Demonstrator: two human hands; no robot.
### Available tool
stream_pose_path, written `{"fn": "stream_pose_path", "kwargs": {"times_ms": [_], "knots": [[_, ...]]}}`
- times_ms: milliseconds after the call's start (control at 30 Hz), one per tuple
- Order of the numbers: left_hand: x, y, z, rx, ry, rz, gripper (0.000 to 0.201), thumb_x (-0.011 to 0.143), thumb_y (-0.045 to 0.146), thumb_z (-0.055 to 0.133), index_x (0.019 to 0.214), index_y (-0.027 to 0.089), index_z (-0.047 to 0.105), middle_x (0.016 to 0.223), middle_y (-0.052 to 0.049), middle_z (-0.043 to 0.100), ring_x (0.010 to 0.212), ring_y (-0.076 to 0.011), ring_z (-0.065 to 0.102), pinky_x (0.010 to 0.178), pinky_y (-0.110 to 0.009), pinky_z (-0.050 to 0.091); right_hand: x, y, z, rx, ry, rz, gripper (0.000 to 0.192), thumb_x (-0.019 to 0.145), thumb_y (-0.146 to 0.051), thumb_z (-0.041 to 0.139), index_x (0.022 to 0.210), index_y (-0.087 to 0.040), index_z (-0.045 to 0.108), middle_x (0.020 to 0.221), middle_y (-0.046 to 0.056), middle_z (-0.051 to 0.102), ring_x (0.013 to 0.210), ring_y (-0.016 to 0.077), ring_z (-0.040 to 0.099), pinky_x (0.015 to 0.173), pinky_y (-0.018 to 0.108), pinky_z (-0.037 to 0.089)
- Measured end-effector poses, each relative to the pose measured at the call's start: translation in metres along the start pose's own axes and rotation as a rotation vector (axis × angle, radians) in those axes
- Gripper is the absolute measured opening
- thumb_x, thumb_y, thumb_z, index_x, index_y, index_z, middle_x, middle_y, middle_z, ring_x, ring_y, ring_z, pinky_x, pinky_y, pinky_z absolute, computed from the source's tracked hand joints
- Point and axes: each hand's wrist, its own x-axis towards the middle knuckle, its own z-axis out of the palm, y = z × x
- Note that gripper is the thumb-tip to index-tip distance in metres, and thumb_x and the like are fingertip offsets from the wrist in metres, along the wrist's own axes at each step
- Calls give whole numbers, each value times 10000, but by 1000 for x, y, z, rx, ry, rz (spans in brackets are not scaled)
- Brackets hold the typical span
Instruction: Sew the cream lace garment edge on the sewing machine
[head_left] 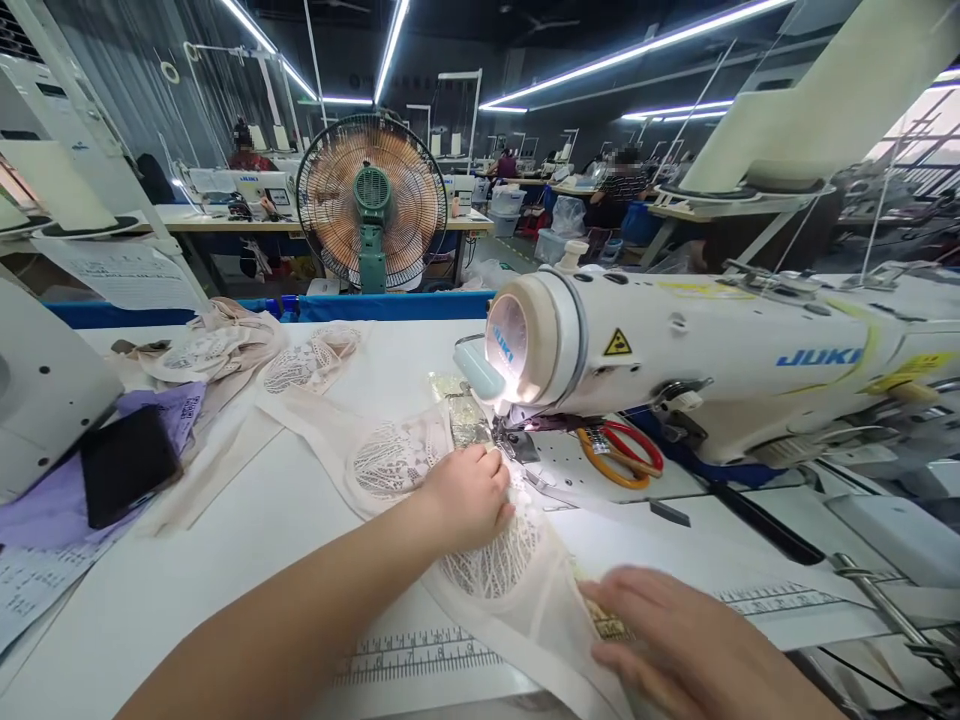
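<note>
Beige lace garment (480, 560) feeding toward white sewing machine (675, 350): left hand (469, 495) curled, pinning it down; right hand (667, 640) flattening it, fingers spread; steady guidance needed.

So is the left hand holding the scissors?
No, the left hand presses the lace fabric by the needle, while the scissors lie untouched under the machine.

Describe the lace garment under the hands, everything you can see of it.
The lace garment is pale cream, sheer mesh with white openwork lace panels. It lies flat and spread across the white table, one end fed under the sewing machine at the needle. The left hand presses it near the needle; the right hand lies on its near edge. A strap trails off leftward.
</note>
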Motion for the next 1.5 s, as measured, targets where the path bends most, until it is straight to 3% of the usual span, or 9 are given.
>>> {"fn": "stream_pose_path", "kwargs": {"times_ms": [133,200,433,667,1133,1333,1433,1500], "knots": [[-2,1,6,-25,33,-31,398,868,350,443,1120,60,545,1100,-157,544,1006,-265,507,846,-368,458,28,13,18,-125,93,-112,295,865,-240,473,1125,-150,577,1151,120,616,1042,233,582,824,353,533],[-2,1,7,-31,40,-24,405,864,356,458,1124,55,537,1072,-157,544,1004,-267,504,852,-365,457,33,16,30,-192,95,-188,378,831,-238,513,1181,-102,553,1213,139,585,1098,261,555,848,392,529],[3,2,8,1,31,2,453,876,363,446,1160,16,511,1073,-184,545,1054,-291,483,881,-375,441,33,18,36,-323,76,-258,425,801,-254,550,1176,-55,566,1237,124,570,1118,280,546,812,414,552],[7,3,8,22,22,-24,466,894,374,408,1178,19,508,1073,-177,557,1004,-279,508,853,-368,452,37,27,38,-218,69,-235,447,849,-277,517,1258,-99,508,1300,102,524,1209,256,467,941,428,469],[8,1,19,84,77,-42,527,917,382,355,1241,-18,465,1242,-247,508,1164,-312,461,949,-384,398,42,26,36,-167,-10,-184,453,850,-259,488,1267,-85,510,1312,128,502,1189,259,490,947,426,474],[3,3,8,26,93,-21,352,878,204,350,1086,34,577,1149,-198,567,1079,-295,504,890,-400,434,40,25,31,-178,-7,-178,439,855,-261,479,1257,-91,524,1309,132,501,1185,265,494,934,426,484],[-3,12,-8,-22,4,-32,291,850,150,349,895,94,631,913,-133,620,907,-258,557,818,-395,458,34,24,27,-188,26,-221,426,846,-246,499,1243,-95,531,1283,126,530,1154,255,524,918,411,498],[-7,21,-19,-34,-93,-105,325,869,277,393,1001,93,626,996,-151,619,989,-300,539,883,-474,426,29,23,25,-216,35,-254,418,836,-254,522,1225,-102,545,1272,116,543,1135,248,540,904,391,509]]}}
